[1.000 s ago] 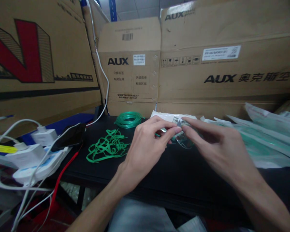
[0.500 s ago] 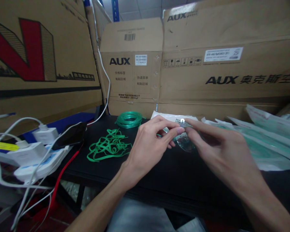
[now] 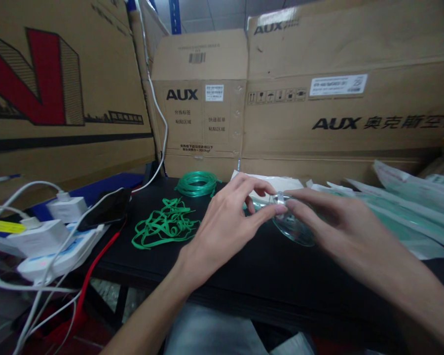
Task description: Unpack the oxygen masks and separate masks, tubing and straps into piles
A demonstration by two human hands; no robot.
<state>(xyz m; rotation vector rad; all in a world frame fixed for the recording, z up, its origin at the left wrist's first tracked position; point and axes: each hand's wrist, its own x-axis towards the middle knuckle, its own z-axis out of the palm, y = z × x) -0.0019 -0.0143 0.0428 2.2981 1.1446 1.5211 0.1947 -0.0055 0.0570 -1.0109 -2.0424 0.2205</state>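
A clear plastic face mask (image 3: 295, 231) with a pale metal nose strip (image 3: 280, 198) is held above the black tabletop, between my two hands. My left hand (image 3: 233, 212) has its thumb against the strip and its index finger curled over the mask's near-left edge. From the other side, my right hand (image 3: 329, 217) pinches the mask beside the strip with thumb and index finger. The right hand's other fingers are hidden behind it. A coil of green tubing (image 3: 197, 184) and a tangle of green elastic straps (image 3: 166, 224) lie left of my hands.
Packets in clear-and-white wrapping (image 3: 403, 217) with green contents lie on the right. A white sheet or wrapper (image 3: 270, 183) rests behind my hands. On the left are a power strip (image 3: 52, 256) with chargers and cables, and a phone (image 3: 109, 209). Cardboard boxes (image 3: 200, 118) wall the back.
The mask has turned, so more of its clear body shows below my right hand. My left index finger has lifted slightly from the nose strip, and the view has shifted a little.
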